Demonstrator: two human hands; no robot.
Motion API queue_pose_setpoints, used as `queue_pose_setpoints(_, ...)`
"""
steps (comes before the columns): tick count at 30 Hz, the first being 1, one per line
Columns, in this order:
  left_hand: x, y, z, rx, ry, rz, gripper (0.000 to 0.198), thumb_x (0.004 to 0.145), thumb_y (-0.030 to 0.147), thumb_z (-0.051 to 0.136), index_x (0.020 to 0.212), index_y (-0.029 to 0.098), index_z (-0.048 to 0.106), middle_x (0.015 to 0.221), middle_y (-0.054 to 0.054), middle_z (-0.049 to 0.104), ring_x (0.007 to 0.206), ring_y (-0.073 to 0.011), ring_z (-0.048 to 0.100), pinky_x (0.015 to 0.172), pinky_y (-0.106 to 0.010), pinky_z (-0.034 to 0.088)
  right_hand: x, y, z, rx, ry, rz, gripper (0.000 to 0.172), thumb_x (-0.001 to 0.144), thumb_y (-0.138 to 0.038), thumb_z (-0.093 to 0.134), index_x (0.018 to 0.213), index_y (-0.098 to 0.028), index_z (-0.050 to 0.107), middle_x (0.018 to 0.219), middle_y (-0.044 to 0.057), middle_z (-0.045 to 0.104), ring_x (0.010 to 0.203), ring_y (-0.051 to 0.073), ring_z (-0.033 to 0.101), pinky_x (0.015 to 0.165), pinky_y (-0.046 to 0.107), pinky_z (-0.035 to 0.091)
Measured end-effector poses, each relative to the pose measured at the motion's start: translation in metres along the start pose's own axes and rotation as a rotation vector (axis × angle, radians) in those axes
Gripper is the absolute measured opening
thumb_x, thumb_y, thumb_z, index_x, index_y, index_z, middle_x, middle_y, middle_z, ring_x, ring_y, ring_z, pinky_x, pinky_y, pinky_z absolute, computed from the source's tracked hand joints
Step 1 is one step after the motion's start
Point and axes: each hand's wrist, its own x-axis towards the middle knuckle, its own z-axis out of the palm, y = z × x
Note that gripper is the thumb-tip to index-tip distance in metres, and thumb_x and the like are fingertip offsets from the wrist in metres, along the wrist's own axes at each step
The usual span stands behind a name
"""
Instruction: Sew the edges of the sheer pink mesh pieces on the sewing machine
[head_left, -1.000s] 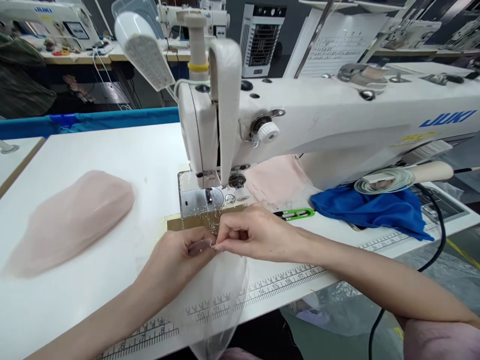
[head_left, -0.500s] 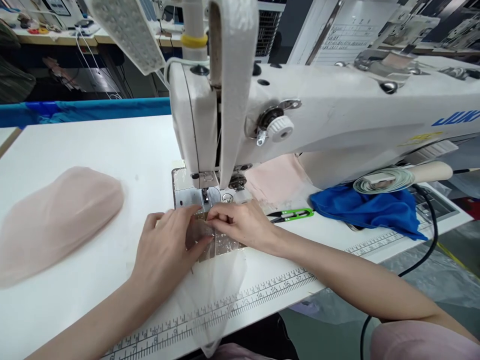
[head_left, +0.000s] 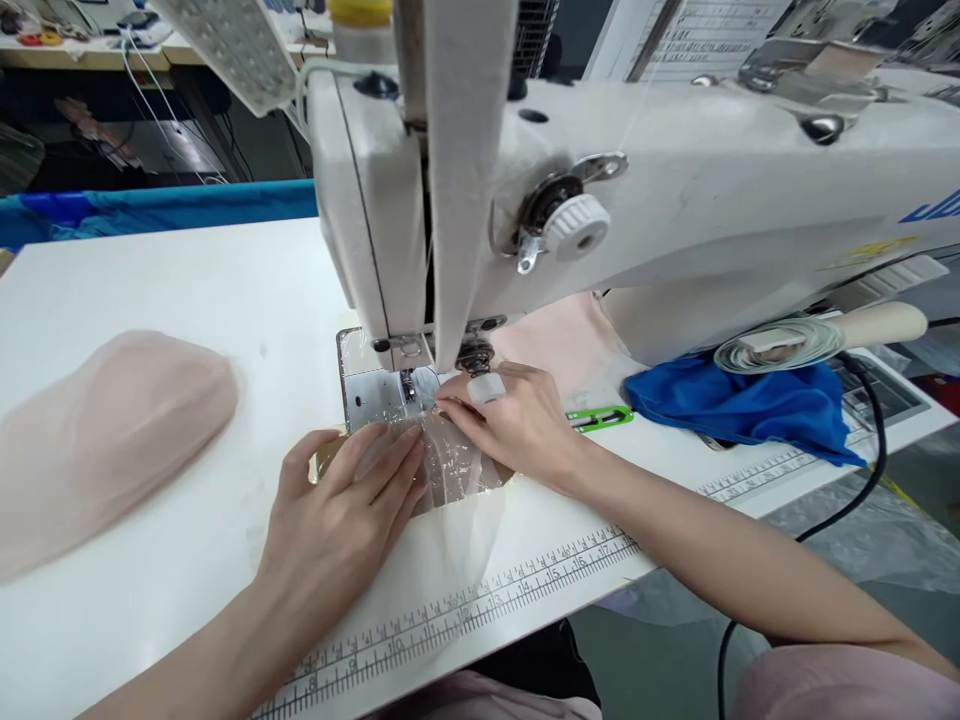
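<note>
A strip of sheer, pale fabric (head_left: 461, 520) lies in front of the presser foot (head_left: 407, 385) of a white sewing machine (head_left: 660, 200). My left hand (head_left: 349, 500) rests on the fabric's left side, its fingers stretched out and pressing down. Beside the needle area, to its right, my right hand (head_left: 521, 415) has thumb and forefinger pinched at the fabric's far edge. The exact grip is partly hidden by a small white machine part (head_left: 486, 388). Under the fabric shows the shiny, tape-covered metal plate (head_left: 367, 395).
A folded pink fabric piece (head_left: 120, 430) lies at the left; more pink fabric (head_left: 562, 335) sits under the machine arm. Green thread snips (head_left: 600, 418), a blue cloth (head_left: 739, 410) and a coiled pale tape (head_left: 780, 345) lie right. A printed ruler (head_left: 480, 610) runs along the front edge.
My left hand has gone from a pinch-like curl to lying flat on the fabric. My right hand has shifted slightly right and up, beside the needle. The view has moved closer.
</note>
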Motion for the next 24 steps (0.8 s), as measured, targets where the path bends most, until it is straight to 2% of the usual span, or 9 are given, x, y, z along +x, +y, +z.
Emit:
queue_pose_setpoints(2, 0.003, -0.004, 0.004, -0.02, 0.02, -0.001, 0.022, 0.098, 0.021, 0.05, 0.114, 0.023, 0.065, 0.115, 0.003, 0.073, 0.108, -0.0219, 0.063, 0.094, -0.043, 0.033, -0.006, -0.003, -0.002, 0.006, 0.062, -0.118, 0.025, 0.097, -0.025, 0.049, 0.1, -0.018, 0.073, 0.071, -0.002, 0.07, 0.051, 0.009, 0.048, 0.053, 0.026, 0.031)
queue_pose_setpoints(5, 0.006, -0.008, 0.009, -0.058, 0.031, -0.012, 0.021, 0.097, 0.021, 0.053, 0.114, 0.023, 0.065, 0.115, 0.003, 0.073, 0.11, -0.0226, 0.063, 0.096, -0.045, 0.033, -0.012, -0.01, -0.004, -0.045, 0.029, -0.183, 0.028, 0.096, -0.03, 0.053, 0.113, -0.015, 0.069, 0.084, 0.001, 0.072, 0.061, 0.011, 0.054, 0.053, 0.028, 0.031)
queue_pose_setpoints(7, 0.006, -0.008, 0.01, -0.067, 0.027, -0.025, 0.024, 0.096, 0.023, 0.053, 0.117, 0.024, 0.064, 0.117, 0.002, 0.072, 0.113, -0.0235, 0.062, 0.097, -0.045, 0.032, -0.013, -0.013, -0.003, -0.097, -0.008, -0.175, 0.03, 0.096, -0.032, 0.054, 0.111, -0.013, 0.07, 0.087, 0.003, 0.072, 0.069, 0.014, 0.057, 0.055, 0.03, 0.032)
queue_pose_setpoints(12, 0.003, -0.005, 0.009, -0.052, -0.001, -0.064, 0.031, 0.097, 0.033, 0.052, 0.124, 0.021, 0.062, 0.118, -0.004, 0.072, 0.117, -0.0262, 0.059, 0.101, -0.046, 0.03, -0.012, -0.01, 0.001, -0.142, -0.006, -0.167, 0.028, 0.096, -0.034, 0.055, 0.104, -0.013, 0.072, 0.092, 0.005, 0.072, 0.081, 0.017, 0.059, 0.059, 0.031, 0.033)
queue_pose_setpoints(21, 0.006, -0.005, 0.009, 0.001, -0.05, -0.052, 0.039, 0.094, 0.033, 0.055, 0.13, 0.018, 0.058, 0.123, -0.01, 0.068, 0.119, -0.0306, 0.059, 0.099, -0.05, 0.032, -0.008, -0.006, 0.0, -0.13, -0.128, -0.126, 0.031, 0.1, -0.032, 0.046, 0.107, -0.014, 0.071, 0.1, 0.008, 0.069, 0.087, 0.019, 0.058, 0.066, 0.033, 0.037)
queue_pose_setpoints(24, 0.007, -0.004, 0.01, 0.0, -0.049, -0.062, 0.039, 0.094, 0.034, 0.055, 0.131, 0.02, 0.057, 0.125, -0.01, 0.068, 0.12, -0.0309, 0.059, 0.099, -0.05, 0.033, -0.008, -0.004, 0.001, -0.132, -0.129, -0.126, 0.031, 0.1, -0.032, 0.046, 0.107, -0.015, 0.071, 0.103, 0.008, 0.068, 0.089, 0.019, 0.057, 0.069, 0.034, 0.038)
